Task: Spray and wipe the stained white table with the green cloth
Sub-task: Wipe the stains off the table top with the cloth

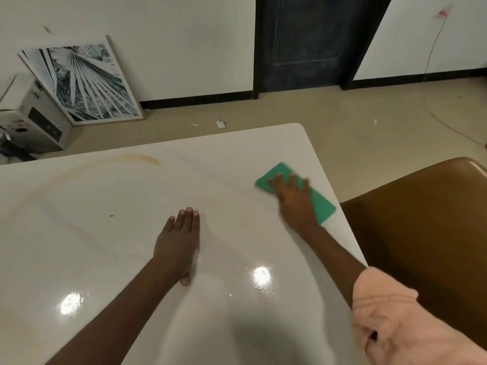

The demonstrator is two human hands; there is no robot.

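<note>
While our left hand [177, 242] lies open, bracing us on the table [105, 233], our right hand [295, 201] presses flat, fingers spread, on the cloth [322, 204] to scrub.

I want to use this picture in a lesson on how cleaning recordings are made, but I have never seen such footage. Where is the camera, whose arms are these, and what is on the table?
There is no machine here. The single picture comes from a wide-angle camera worn on a person's head, looking forward and down, so the two arms are the wearer's own. The right hand lies flat with fingers spread on a green cloth, pressing it onto the white table near its right edge. The left hand rests flat on the bare tabletop, holding nothing. A brownish curved stain remains at the far left. Beside the table stands a brown chair. No spray bottle is in view.
</note>
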